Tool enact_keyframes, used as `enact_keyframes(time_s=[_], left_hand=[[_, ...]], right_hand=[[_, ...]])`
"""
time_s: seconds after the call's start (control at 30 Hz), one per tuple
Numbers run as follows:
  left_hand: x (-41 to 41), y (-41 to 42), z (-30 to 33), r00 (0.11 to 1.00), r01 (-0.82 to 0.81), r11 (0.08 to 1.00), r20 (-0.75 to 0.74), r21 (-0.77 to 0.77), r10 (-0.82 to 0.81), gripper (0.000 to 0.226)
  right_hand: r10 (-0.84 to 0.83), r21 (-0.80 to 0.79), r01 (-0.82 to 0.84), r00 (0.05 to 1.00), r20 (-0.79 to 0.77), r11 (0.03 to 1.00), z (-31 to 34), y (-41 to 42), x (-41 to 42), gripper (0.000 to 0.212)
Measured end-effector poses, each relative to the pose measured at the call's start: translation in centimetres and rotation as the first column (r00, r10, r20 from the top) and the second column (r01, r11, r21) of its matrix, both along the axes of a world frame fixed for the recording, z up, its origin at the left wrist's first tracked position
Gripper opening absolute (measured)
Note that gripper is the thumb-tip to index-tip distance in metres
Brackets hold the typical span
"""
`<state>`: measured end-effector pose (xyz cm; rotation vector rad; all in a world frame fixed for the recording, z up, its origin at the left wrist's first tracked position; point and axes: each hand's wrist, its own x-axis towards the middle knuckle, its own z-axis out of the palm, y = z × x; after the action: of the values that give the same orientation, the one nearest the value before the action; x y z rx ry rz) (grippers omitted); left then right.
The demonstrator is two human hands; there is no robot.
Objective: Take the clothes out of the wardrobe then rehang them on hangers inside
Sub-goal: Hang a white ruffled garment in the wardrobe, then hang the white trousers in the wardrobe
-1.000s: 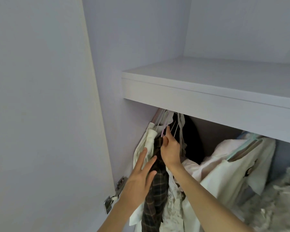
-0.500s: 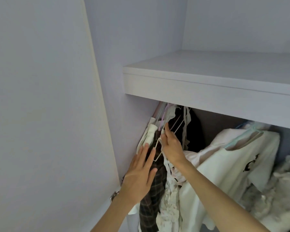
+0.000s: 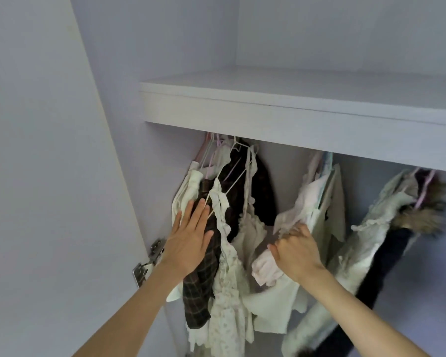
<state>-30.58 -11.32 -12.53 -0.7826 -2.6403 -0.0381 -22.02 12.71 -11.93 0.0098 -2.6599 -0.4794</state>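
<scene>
- The left hand [image 3: 188,243] lies flat, fingers [image 3: 193,215] straight and spread, against the dark plaid garment [image 3: 204,266] at about 8 o'clock; it grips nothing and seems to press that bunch aside to open a gap.
- The right hand [image 3: 298,253], at about 5 o'clock, has its fingers curled into the white garment [image 3: 314,210], gripping its bunched cloth, probably to draw it clear of its neighbours.
- The clothes are all inside the wardrobe, hanging on hangers [image 3: 232,173] under the shelf [image 3: 294,112]: cream frilled pieces [image 3: 229,292] centre, a fur-trimmed coat [image 3: 422,215] at 3 o'clock.
- The hanger hooks are hidden behind the shelf edge, so lifting off likely needs an upward reach.
- The door hinge [image 3: 150,261] sits at 8 o'clock, near the left wrist.
</scene>
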Motion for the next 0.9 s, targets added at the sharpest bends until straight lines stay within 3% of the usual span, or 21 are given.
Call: enact_keyframes(time_s=[0.13, 0.27, 0.4, 0.53, 0.67, 0.9], left_hand=[[2.2, 0.8, 0.1, 0.998, -0.045, 0.999, 0.035, 0.02, 0.044, 0.061], [6.3, 0.9, -0.2, 0.994, -0.11, 0.993, 0.015, 0.044, 0.109, 0.057], [12.1, -0.8, -0.8, 0.984, -0.18, 0.977, 0.012, 0.116, 0.18, 0.055], [18.7, -5.2, -2.2, 0.936, -0.351, 0.923, 0.029, 0.161, 0.351, 0.053], [26.5, -10.5, -4.6, 0.837, -0.547, 0.814, 0.111, 0.197, 0.535, 0.055], [42.7, -19.8, -6.8, 0.545, -0.838, 0.516, 0.229, 0.175, 0.807, 0.056]], right_hand=[[0.071, -0.057, -0.073, 0.997, -0.024, 0.996, -0.3, 1.7, 1.8, 0.03], [0.253, -0.189, -0.252, 0.967, -0.019, 0.949, 0.3, 0.9, 2.8, 0.047], [0.428, -0.267, -0.414, 0.904, -0.007, 0.87, 0.4, -2.4, 3.9, 0.052], [0.587, -0.319, -0.547, 0.808, 0.037, 0.774, 0.3, -8.7, 6.0, 0.059], [0.741, -0.379, -0.671, 0.668, 0.062, 0.637, -1.0, -15.7, 9.5, 0.056], [0.93, -0.486, -0.8, 0.359, 0.083, 0.352, -3.4, -29.3, 19.5, 0.056]])
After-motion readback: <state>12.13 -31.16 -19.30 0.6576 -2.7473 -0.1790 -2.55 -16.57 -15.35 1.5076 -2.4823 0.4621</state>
